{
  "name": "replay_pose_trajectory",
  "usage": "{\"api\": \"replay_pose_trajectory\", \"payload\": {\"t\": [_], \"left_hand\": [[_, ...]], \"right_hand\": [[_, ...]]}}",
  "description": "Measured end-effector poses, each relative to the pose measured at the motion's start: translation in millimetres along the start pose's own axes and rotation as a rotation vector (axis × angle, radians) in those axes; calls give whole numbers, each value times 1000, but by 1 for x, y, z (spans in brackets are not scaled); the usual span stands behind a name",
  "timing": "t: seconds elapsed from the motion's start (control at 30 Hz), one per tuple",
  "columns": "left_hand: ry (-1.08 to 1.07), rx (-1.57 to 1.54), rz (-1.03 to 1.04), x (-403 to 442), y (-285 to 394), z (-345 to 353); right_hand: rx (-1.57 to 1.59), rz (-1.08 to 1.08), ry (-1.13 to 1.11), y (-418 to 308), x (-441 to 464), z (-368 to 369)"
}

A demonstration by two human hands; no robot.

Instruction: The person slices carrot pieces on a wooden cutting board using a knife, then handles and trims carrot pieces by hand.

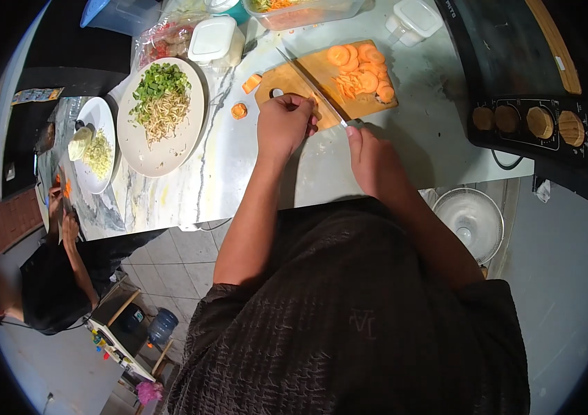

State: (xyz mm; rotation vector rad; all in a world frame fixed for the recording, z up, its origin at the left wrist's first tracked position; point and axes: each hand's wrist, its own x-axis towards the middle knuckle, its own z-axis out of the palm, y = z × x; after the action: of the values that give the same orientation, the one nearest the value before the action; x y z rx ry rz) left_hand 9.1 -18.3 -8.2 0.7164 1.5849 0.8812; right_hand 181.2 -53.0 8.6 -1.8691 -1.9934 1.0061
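Note:
My right hand is wrapped round the handle of a knife, whose blade points up and left across a wooden cutting board. Left of the blade, my left hand has its fingers pressed together over the board's lower left part; what they hold, if anything, is too small to name. Round carrot slices and thin carrot strips lie on the board's right side. One carrot piece rests at the board's left edge, and another is on the counter beside it.
A plate of chopped greens and sprouts and a white plate stand to the left. Lidded containers and a clear tub line the back. A black appliance is at right. Another person works at far left.

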Motion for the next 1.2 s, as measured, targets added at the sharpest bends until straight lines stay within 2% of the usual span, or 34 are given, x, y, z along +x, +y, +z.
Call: {"api": "replay_pose_trajectory", "payload": {"t": [0.57,1.03,1.2], "left_hand": [[-9,12,-22,2,1,-1],[-30,-82,-60,2,2,-2],[-15,-28,-55,0,6,-2]], "right_hand": [[48,141,-123,-5,-3,-9],[79,151,-139,-9,-6,-12],[70,155,-136,-8,-5,-10]]}}
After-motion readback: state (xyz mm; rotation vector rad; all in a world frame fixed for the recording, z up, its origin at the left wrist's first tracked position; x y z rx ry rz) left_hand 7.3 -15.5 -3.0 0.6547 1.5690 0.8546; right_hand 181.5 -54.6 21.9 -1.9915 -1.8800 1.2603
